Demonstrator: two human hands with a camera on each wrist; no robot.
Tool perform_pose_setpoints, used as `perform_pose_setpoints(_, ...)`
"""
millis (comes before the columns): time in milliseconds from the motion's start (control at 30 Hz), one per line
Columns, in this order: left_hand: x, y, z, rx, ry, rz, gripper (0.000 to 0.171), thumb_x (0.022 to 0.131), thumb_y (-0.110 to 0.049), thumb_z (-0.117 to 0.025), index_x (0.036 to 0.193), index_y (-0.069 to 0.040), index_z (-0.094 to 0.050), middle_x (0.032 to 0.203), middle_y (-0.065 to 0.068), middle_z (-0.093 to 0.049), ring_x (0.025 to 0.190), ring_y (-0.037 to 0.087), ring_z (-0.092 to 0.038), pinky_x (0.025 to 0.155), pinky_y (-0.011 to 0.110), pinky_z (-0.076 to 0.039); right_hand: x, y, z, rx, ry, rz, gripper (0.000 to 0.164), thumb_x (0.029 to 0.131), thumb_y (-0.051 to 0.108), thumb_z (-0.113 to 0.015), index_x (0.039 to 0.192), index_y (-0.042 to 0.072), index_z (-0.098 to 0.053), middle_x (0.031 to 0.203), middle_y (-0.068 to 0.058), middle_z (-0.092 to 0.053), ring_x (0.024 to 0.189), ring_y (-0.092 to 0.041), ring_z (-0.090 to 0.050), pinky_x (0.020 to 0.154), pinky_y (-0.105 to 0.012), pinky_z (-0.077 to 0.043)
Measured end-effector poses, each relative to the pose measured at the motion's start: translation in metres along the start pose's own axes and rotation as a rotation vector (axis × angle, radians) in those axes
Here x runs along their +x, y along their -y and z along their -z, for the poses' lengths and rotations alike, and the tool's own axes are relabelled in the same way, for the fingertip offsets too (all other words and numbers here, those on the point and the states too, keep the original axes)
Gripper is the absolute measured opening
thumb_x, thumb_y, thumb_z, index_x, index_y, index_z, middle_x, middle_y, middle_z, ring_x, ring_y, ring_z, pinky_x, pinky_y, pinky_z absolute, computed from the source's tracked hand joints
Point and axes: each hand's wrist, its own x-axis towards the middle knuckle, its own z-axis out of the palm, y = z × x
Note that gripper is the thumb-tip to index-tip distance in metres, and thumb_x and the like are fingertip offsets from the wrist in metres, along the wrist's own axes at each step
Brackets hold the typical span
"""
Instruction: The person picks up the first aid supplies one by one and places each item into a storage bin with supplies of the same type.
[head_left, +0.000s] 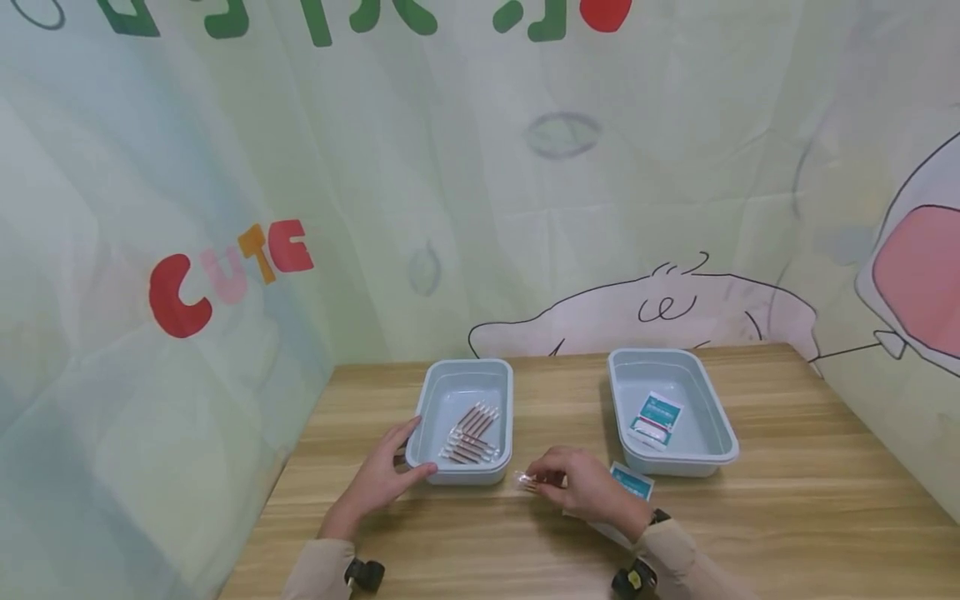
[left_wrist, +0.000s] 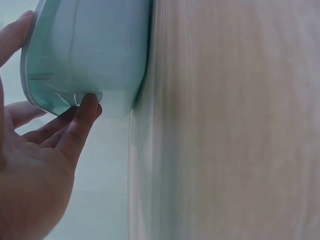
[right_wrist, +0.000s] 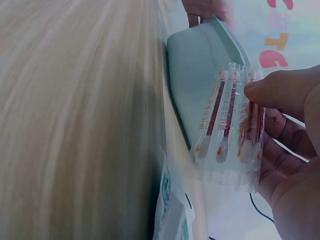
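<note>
My right hand (head_left: 587, 485) pinched swabs (right_wrist: 228, 114), lengthwise toward the tub (head_left: 470, 477) left of its fingertips (right_wrist: 256, 92); my left hand (head_left: 378, 478) gripped that tub.

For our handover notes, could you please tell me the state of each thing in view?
Left tray: open, containing swabs
Right tray: open, containing at least one packet
Swab pack: clear-wrapped, pinched in right hand
Loose packet: outside trays, partly hidden by right hand
Left hand: gripping left tray's near corner

Right wrist: right hand (right_wrist: 295, 175) covers part of swab packet (right_wrist: 226, 117); head: green wall lettering (head_left: 317, 23) cut off at top
</note>
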Motion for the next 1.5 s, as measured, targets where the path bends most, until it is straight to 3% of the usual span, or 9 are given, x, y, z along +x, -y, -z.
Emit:
perform_pose_setpoints(200,-0.001,0.001,-0.001,0.008,0.001,0.010,0.082,0.083,-0.030,-0.078,0.150,-0.009,-0.036,0.148,0.017,-0.042,0.129,0.033,-0.049,0.103,0.045,-0.048,0.001,0.001,0.001,-0.005,-0.016,-0.006,0.020,0.084,0.007,-0.072,0.102,0.014,-0.072,0.086,0.005,-0.068,0.075,0.002,-0.057,0.066,-0.017,-0.054)
perform_pose_setpoints(700,0.000,0.002,0.002,0.018,0.009,0.011,0.083,0.083,-0.033,-0.078,0.150,-0.010,-0.036,0.149,0.017,-0.041,0.131,0.033,-0.047,0.104,0.046,-0.047,0.008,0.003,0.007,-0.037,-0.126,0.087,0.014,0.084,0.009,-0.074,0.098,0.014,-0.073,0.084,0.008,-0.068,0.071,0.003,-0.056,0.062,-0.017,-0.053)
perform_pose_setpoints(1067,-0.001,0.003,0.000,0.006,0.004,-0.001,0.082,0.083,-0.030,-0.078,0.150,-0.009,-0.036,0.147,0.017,-0.042,0.128,0.032,-0.050,0.102,0.043,-0.049,0.008,0.003,0.009,-0.036,-0.147,0.047,0.016,0.084,0.011,-0.075,0.099,0.017,-0.073,0.084,0.011,-0.067,0.072,0.003,-0.057,0.064,-0.018,-0.054)
perform_pose_setpoints(1500,0.000,0.002,0.000,0.012,0.012,0.009,0.083,0.083,-0.032,-0.078,0.150,-0.010,-0.035,0.148,0.018,-0.040,0.128,0.034,-0.050,0.103,0.044,-0.049,0.010,0.003,0.012,-0.007,-0.185,0.050,0.017,0.084,0.009,-0.074,0.100,0.015,-0.073,0.086,0.006,-0.069,0.073,0.001,-0.058,0.065,-0.019,-0.055)
